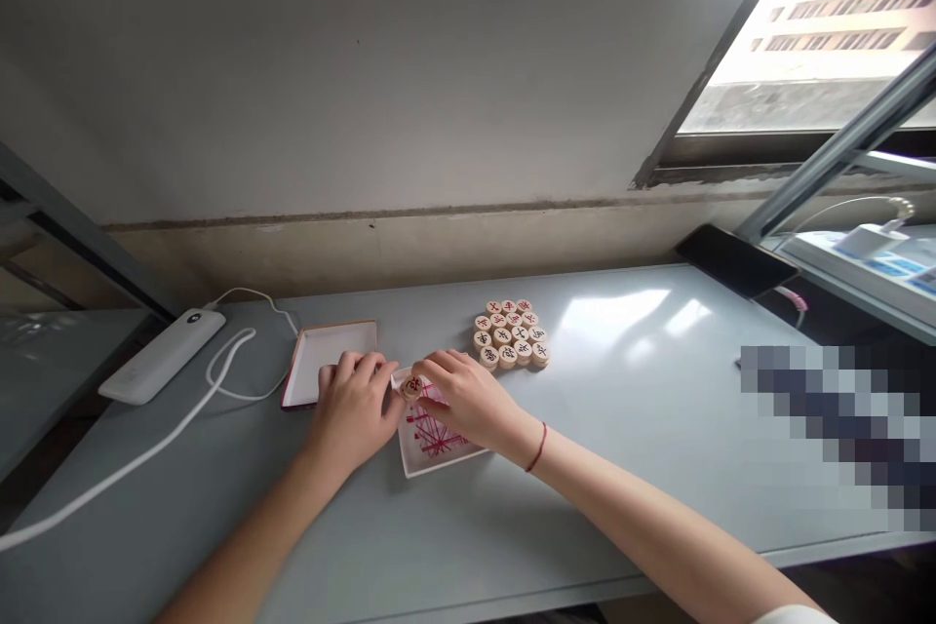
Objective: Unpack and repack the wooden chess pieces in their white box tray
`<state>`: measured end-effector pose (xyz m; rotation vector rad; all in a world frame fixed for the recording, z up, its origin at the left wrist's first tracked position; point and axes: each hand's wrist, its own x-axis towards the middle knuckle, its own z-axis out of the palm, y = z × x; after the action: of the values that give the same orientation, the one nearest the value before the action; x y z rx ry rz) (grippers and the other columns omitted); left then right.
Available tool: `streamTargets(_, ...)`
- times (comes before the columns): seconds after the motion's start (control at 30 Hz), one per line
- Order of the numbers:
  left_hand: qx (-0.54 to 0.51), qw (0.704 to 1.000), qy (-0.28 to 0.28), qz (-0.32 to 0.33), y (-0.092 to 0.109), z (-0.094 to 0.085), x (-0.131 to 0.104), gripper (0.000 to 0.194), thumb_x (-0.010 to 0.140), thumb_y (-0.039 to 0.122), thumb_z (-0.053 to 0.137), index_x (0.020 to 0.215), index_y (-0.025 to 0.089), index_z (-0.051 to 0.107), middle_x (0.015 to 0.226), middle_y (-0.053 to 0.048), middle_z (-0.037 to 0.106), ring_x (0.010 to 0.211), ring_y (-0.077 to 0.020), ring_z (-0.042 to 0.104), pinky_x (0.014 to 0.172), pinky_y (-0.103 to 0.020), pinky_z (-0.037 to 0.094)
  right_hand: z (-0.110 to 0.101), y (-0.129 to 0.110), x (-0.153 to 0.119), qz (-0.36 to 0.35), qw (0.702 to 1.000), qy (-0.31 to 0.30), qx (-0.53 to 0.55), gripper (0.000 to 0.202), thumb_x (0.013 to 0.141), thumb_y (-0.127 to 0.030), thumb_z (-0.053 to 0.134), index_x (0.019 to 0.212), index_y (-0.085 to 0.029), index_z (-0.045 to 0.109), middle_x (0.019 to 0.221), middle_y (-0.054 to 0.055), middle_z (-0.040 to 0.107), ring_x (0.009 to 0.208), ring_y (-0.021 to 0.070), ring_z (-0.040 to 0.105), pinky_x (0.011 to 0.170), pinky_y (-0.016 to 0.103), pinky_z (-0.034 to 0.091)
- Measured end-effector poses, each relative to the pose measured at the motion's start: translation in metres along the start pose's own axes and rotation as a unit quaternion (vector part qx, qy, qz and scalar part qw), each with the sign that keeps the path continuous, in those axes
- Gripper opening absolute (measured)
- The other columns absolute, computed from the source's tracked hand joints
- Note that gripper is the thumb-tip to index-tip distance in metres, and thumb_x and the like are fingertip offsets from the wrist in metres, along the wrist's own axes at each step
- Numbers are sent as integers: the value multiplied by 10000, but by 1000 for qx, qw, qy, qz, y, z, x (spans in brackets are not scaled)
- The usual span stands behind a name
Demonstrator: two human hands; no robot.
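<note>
Right hand (462,397): apparently pinching round pale-wood disc, dark-marked (411,388), at white, pink-lined rectangular tray (404,444). Left hand (357,409): alongside, grip unclear. Advisable: disc level, rim-held.

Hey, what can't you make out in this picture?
Head view:
- Box: much of its right side, behind the right hand.
- Tray: near right corner, behind the left hand.
- White cable: one end, cut off by the left edge.
- Pixelated patch: whatever lies beneath the blocks.

PASSAGE: open desk (658,409) right of the wooden discs (512,336) | OBSTACLES: those discs beyond the right hand (472,400); leftward, white-floored tray (332,343), then cable (182,433) (loosely looped)
</note>
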<state>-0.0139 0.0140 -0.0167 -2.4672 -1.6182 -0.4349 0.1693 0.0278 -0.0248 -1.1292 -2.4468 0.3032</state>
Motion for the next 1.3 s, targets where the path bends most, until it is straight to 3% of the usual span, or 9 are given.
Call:
streamTargets(0.13,-3,999,-37,-7,4,-1,-2,232,830,294,510,991,212,655,928,-86,668,886,-287,535,700,-401,364,7,-1,1,20,999,-12,-25,66,878,-231,577,916,-182,555,794,45,645,760,191,558,695,285,397)
streamTargets(0.33,-6,998,-57,-13,7,1,-2,308,819,287,528,1102,210,618,994,-83,667,929,-293,543,731,-409,362,13,-5,0,32,999,1,-37,40,876,-165,547,841,-182,543,775,37,655,734,175,550,677,272,372)
streamTargets(0.5,-2,998,-66,-11,9,4,4,343,821,364,565,1138,236,598,1063,-80,651,948,-292,538,725,-393,355,-9,8,0,64,998,26,7,50,857,-143,544,873,-184,569,825,39,656,760,166,564,660,252,386)
streamTargets(0.67,-10,996,-89,-9,12,5,11,201,846,246,519,1010,239,635,902,-57,683,894,-265,553,716,-375,331,-44,58,14,214,974,56,-42,164,873,-204,470,955,-187,611,957,59,669,793,174,599,658,253,391)
streamTargets(0.83,-26,996,-85,-8,15,5,15,218,833,248,519,1011,229,643,903,-70,684,896,-272,560,732,-381,342,-60,97,35,326,939,-41,-106,338,852,-300,486,1151,-185,594,1122,99,654,950,225,613,672,258,408)
streamTargets(0.93,-43,994,-95,-12,15,2,20,306,803,344,570,1081,233,632,976,-82,678,930,-288,563,764,-392,362,-61,102,42,347,927,-83,-117,337,817,-306,524,1112,-186,635,1039,110,684,900,241,635,635,266,412)
streamTargets(1.1,-76,988,-133,18,12,-4,31,400,812,417,583,1171,243,600,1090,-76,654,1003,-293,552,828,-414,381,-64,101,50,342,925,-105,-128,326,773,-334,593,1053,-188,672,967,114,698,861,253,648,626,284,436)
streamTargets(1.3,-112,991,-50,58,8,2,28,471,845,423,569,1278,246,519,1168,-70,622,1033,-258,534,862,-399,393,-63,105,58,329,925,-131,-138,307,707,-265,667,1001,-180,696,995,121,695,852,250,656,633,285,459)
